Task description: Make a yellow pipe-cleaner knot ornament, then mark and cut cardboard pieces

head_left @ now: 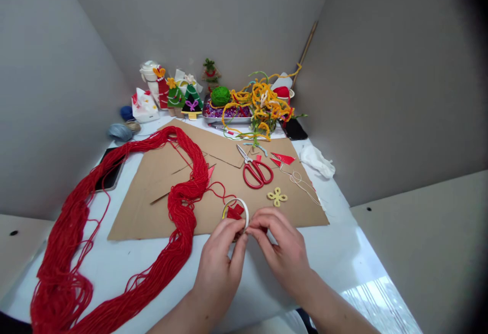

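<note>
My left hand is closed, with thumb and fingers pinching the lower edge of a narrow white tape roll that stands tilted. Red pieces show through and behind the roll. My right hand is pinched shut right beside the roll's lower right edge, its fingertips almost meeting the left ones. What lies between those right fingertips is too small to make out. Just beyond my hands are a yellow four-loop flower and open red-handled scissors. A big skein of red yarn loops to the left.
Brown cardboard covers the middle of the white table. Red cut pieces with white thread and a crumpled white tissue lie right. Behind are tangled orange yarn, a tray and small felt trees. Walls enclose the table.
</note>
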